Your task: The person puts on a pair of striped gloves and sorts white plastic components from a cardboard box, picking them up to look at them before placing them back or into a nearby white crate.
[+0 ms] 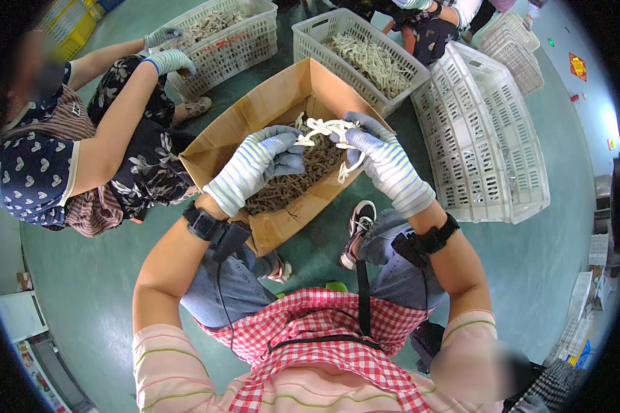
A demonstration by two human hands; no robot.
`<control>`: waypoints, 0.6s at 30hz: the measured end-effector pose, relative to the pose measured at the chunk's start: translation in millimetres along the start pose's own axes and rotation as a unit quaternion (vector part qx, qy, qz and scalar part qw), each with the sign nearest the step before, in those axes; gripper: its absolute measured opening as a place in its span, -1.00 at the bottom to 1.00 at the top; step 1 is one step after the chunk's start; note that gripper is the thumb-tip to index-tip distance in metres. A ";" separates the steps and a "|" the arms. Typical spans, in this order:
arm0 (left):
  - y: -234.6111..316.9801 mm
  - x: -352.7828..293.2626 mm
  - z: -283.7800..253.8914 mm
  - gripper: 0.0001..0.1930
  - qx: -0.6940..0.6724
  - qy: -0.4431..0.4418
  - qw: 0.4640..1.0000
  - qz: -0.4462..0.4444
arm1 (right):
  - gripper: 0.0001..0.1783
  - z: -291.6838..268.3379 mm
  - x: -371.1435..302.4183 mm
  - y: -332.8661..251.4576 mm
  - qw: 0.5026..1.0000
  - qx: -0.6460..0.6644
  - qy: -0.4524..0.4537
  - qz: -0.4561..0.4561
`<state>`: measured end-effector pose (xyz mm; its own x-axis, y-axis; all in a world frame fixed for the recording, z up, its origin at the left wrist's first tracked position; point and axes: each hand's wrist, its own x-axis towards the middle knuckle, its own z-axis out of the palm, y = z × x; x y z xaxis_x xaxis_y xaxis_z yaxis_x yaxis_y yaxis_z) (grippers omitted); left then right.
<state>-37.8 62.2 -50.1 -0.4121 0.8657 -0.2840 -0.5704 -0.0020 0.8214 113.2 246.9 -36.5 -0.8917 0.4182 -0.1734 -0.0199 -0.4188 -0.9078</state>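
Note:
A white, thin, branching piece with loops (331, 127) stretches between my two gloved hands, above an open cardboard box. My left hand (262, 158), in a striped glove with grey fingers, pinches its left end. The fingers of my right hand (377, 153) close on its right part, and one white strand hangs below them. Inside the cardboard box (222, 146) lies a heap of small grey-brown pieces (289, 187). My hands hide part of the heap. I cannot tell what kind of part the white piece is.
Beyond the box stand two white plastic crates (238, 48) (310, 34) filled with pale pieces. Stacked white crates (475, 131) rise at the right. A co-worker (69, 144) sits at the left, gloved hands at a crate. Another person's gloved hand (413, 4) shows at the top.

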 end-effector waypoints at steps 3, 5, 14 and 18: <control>0.0 0.1 -11.0 -0.69 -0.036 -0.033 0.999 -0.009 | -0.62 11.0 -4.4 -4.2 0.997 0.064 -0.003 0.047; 1.8 -0.4 -9.1 -0.67 -0.044 -0.051 0.998 -0.002 | -0.64 7.6 -4.2 -3.0 0.996 0.071 -0.007 0.057; 5.2 2.2 1.0 -0.54 0.048 -0.114 0.992 -0.031 | -0.54 7.4 -7.3 -1.1 0.966 -0.253 -0.022 -0.055; 0.0 0.1 -1.3 -0.48 0.207 -0.137 0.965 -0.078 | -0.51 18.9 -12.6 1.8 0.918 -0.377 -0.072 -0.100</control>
<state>-38.8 61.6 -50.8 -0.1076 0.9394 -0.3254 -0.2531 0.2906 0.9228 115.8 225.6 -28.7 -0.9561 0.2917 0.0279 0.0808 0.3539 -0.9318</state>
